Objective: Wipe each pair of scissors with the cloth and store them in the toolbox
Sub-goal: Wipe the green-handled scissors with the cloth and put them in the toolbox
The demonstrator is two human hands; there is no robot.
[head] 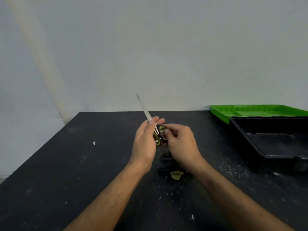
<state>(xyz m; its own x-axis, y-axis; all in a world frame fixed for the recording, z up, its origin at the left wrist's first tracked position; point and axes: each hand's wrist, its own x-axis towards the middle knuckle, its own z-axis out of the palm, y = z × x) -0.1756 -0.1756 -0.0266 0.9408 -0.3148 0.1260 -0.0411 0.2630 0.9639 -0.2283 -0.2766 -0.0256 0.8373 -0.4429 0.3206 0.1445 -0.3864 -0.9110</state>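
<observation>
Obs., left to right. Your left hand holds the scissors up over the middle of the black table: thumb pressed near the pivot, the other fingers fairly straight behind the blades, which are closed and point up and away to the left. Your right hand has curled fingers pinching the black-and-green handle loops; whether any cloth is caught in that pinch cannot be told. The dark cloth appears to lie crumpled on the table beneath and between your wrists, with a small green scrap just beside it. The toolbox sits open at the far right, well apart from the scissors, its green lid laid back behind it. Judgement: wiping is the step in hand, storing not yet begun. To do it well, keep the left grip at the pivot so the blades stay shut, bring the cloth up in the right hand, wipe from pivot toward tip along the flat, never across the edge, and turn the scissors to do the other side. Risk: the point faces away, but a slipping thumb meets the edge.
</observation>
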